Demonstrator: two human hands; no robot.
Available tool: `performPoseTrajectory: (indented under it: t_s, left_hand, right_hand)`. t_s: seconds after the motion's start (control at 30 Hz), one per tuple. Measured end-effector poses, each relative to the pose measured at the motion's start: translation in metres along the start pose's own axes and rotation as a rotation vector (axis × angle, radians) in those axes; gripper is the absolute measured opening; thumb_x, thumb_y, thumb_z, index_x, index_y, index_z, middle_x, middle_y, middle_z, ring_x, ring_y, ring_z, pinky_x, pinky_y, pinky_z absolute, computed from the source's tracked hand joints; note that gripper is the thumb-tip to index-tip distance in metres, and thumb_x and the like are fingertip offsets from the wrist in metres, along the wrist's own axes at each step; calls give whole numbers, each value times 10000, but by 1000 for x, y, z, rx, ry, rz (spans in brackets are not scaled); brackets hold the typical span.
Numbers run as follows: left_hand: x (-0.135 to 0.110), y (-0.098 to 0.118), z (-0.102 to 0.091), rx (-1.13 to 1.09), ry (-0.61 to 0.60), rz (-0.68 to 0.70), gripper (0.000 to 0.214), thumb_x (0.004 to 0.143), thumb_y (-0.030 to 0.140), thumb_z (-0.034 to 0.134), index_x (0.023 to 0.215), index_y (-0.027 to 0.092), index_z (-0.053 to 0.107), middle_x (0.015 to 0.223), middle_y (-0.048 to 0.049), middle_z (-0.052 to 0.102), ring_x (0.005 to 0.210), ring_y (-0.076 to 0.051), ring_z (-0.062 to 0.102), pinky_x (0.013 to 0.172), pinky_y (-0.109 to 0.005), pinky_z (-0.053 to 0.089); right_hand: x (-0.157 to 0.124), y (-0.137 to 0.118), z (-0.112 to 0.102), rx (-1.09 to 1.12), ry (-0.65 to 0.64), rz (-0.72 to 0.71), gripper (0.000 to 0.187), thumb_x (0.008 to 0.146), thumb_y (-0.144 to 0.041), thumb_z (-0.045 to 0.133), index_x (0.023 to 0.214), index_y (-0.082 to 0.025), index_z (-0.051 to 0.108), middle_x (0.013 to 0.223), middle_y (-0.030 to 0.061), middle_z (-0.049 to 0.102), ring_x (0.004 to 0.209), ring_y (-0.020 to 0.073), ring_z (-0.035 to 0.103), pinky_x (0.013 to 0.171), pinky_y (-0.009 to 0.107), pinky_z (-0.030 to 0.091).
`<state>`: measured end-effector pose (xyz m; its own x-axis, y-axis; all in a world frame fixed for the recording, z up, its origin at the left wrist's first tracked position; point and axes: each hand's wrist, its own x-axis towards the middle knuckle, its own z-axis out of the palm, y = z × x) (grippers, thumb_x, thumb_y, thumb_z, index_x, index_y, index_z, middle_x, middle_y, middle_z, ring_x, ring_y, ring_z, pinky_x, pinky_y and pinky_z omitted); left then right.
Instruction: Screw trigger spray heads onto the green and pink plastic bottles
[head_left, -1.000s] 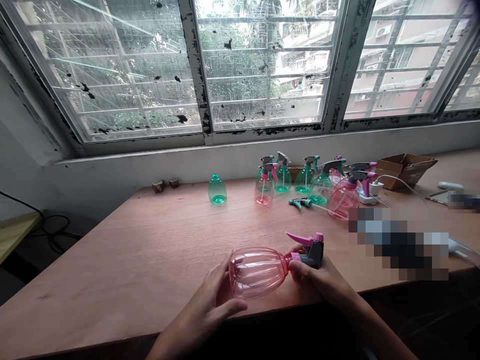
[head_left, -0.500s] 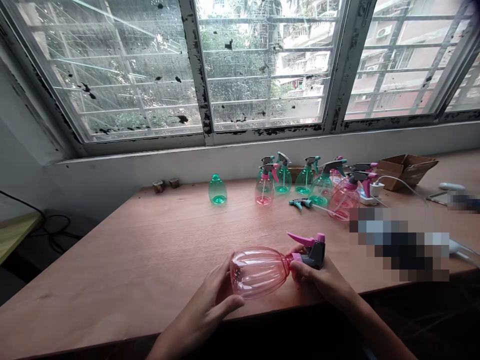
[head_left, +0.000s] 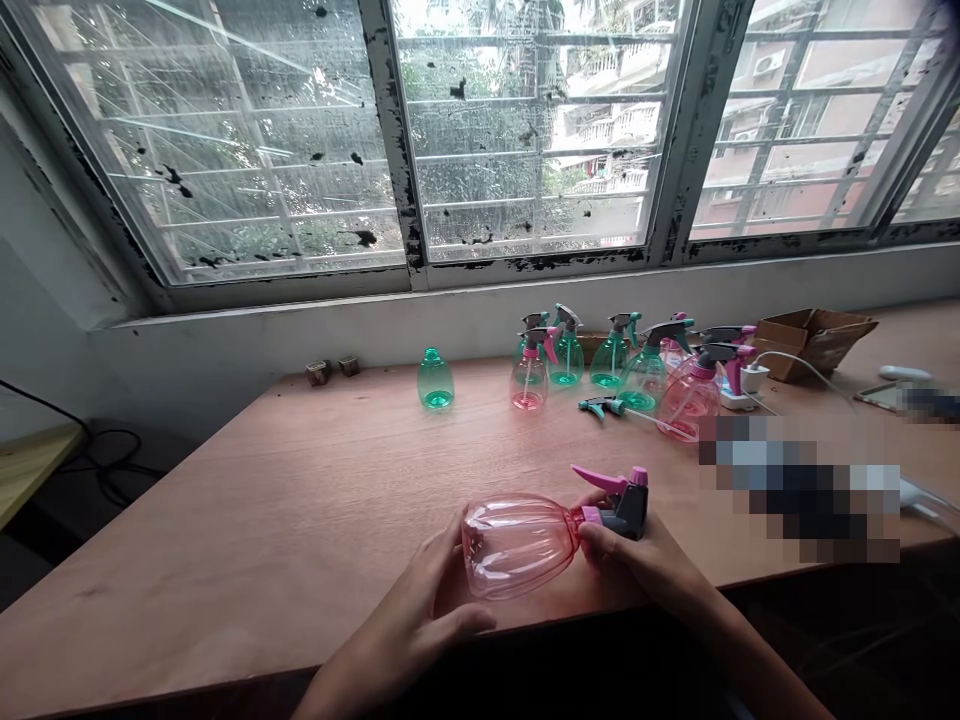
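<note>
A clear pink spray bottle [head_left: 517, 545] lies on its side in the air over the table's front edge, base to the left. My right hand [head_left: 626, 545] grips it at the neck, beside the pink collar. Its dark grey spray head [head_left: 631, 510] with a pink trigger points up and to the right. My left hand [head_left: 427, 590] cups the base end, the thumb stretched out below and the other fingers partly hidden behind the bottle. No dip tube can be made out inside.
A green bottle without a head [head_left: 436, 380] stands at the back. Several green and pink spray bottles [head_left: 566, 360] stand right of it. A loose teal spray head [head_left: 602, 407] lies before them. Cardboard box [head_left: 810, 345], white charger [head_left: 752, 377] and a blurred patch are at right.
My left thumb has moved slightly right and away from the bottle. The bottle's spray head has shifted a touch left; the rest is unchanged.
</note>
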<state>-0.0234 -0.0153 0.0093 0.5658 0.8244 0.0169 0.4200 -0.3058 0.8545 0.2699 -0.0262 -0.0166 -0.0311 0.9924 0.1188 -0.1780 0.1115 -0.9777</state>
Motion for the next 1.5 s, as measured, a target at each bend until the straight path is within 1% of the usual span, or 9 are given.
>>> performPoseTrajectory:
  t_s: [0.2,0.33,0.5,0.73,0.93,1.1,1.23,1.37,1.5]
  left_hand:
    - [4,-4,2,-30,9,61,908,918,326,671,1572,388,45,1665,-5,179,1484,-307,298,1225,-494,258]
    - [2,-4,3,-11,25,41,982,882,334,717,1575,370,21,1662,-18,194,1501,-324,243,1238,-506,208]
    - [0,-2,2,-17,-4,2,876,903,376,700,1567,391,130,1657,10,210,1505,-308,239,1240,-489,219]
    - [1,-4,2,-30,-4,53,1012,871,329,734,1568,398,3,1648,-25,247,1463,-323,338,1229,-512,231]
    - [1,-1,0,-28,-15,-3,875,902,358,703,1571,372,139,1657,-2,210,1500,-314,249,1238,-485,231]
    - [2,3,3,-67,1,23,952,899,310,700,1573,383,32,1666,-12,176,1495,-303,270,1235,-504,216]
    - [1,7,4,-86,30,8,1006,856,281,733,1580,348,39,1658,-21,213,1504,-318,234,1245,-502,176]
    - [1,6,2,-98,-29,11,930,887,328,707,1579,353,86,1648,-12,247,1494,-317,267,1236,-496,224]
    - [3,-1,2,-73,1,34,918,912,319,685,1572,391,51,1669,2,161,1486,-292,296,1238,-483,223]
  right_hand:
    - [0,-1,-1,-26,-20,11,388,771,-478,792,937,-195,586,575,-29,657,464,154,588,498,288,463]
    - [0,-2,-2,-31,-36,3,359,795,-462,778,936,-197,582,589,-29,656,474,151,592,504,288,466]
    - [1,2,-4,-2,-44,-11,347,801,-432,785,952,-197,577,584,-38,652,471,140,581,496,273,455]
    - [1,3,-5,-5,-54,-3,349,812,-422,782,980,-193,580,584,-36,662,479,142,593,512,270,447]
    - [0,2,-3,4,-44,1,357,810,-424,782,978,-195,566,573,-39,660,473,136,581,508,269,456]
    - [1,2,-4,-12,-50,-6,353,821,-429,770,982,-194,562,562,-40,662,477,137,585,512,265,455]
    - [2,2,-4,-22,-55,-10,354,823,-428,767,988,-189,565,576,-39,660,477,137,589,507,267,458]
    - [2,3,-4,-18,-57,-16,358,820,-433,768,980,-185,566,572,-35,658,476,140,586,505,272,461]
    - [1,2,-4,-3,-52,-10,374,809,-436,780,986,-188,564,582,-39,653,471,134,586,493,261,452]
